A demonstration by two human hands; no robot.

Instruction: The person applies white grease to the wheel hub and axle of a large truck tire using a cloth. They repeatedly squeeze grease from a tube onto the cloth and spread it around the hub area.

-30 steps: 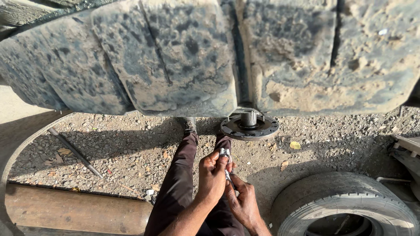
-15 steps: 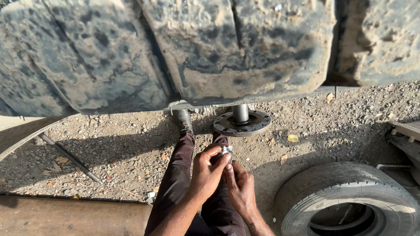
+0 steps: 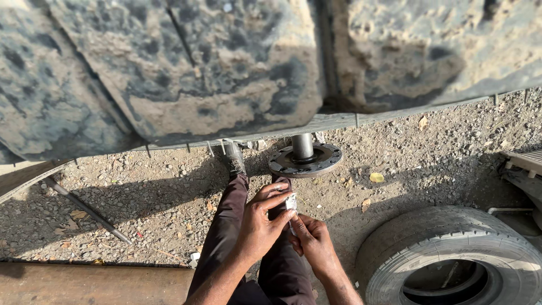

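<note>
Head cam, looking down, close over gravel ground (image 3: 429,164).

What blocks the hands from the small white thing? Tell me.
Nothing visible. Both hands already touch the small white thing: the left hand pinches its top with the fingertips, and the right hand meets it from below. They are over the person's dark trousers, with no object in between.

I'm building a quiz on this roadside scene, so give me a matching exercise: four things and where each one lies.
Things:
1. small pale object
2. round metal flanged disc with a shaft
3. loose black rubber tyre
4. long thin metal rod

Places:
A. gravel, far left
B. bottom right corner
C. between both hands' fingers
D. beneath the huge muddy tyre

Pairs: 1-C, 2-D, 3-B, 4-A
</note>
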